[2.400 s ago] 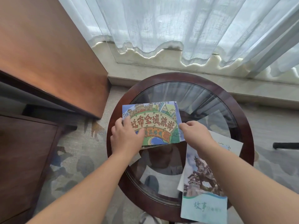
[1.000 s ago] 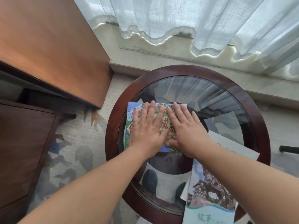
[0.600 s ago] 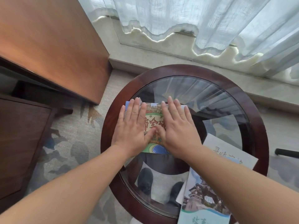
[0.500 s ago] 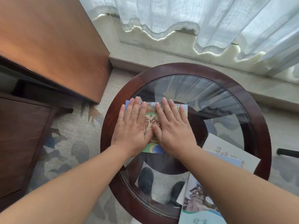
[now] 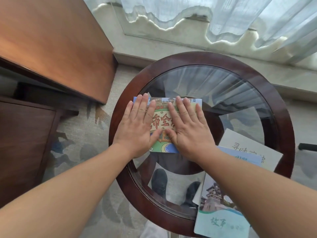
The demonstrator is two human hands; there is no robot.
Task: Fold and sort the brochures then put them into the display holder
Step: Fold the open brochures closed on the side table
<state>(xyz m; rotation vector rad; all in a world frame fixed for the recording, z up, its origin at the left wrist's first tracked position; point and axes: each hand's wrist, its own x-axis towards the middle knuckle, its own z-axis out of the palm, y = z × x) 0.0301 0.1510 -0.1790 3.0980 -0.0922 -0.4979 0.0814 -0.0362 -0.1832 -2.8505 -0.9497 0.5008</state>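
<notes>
Brochure (image 5: 163, 125) with cartoon artwork lies flat on the round glass table (image 5: 281, 107), left of centre. Left hand (image 5: 137, 127) and right hand (image 5: 187, 128) press on it, palms down, fingers spread, gripping nothing. Two more brochures (image 5: 221, 219) rest at the table's near-right rim.

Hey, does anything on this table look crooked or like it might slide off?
Yes. The pagoda-cover brochure lies tilted and overhangs the table rim at the near right edge. The colourful brochure sits flat under both hands.
</notes>
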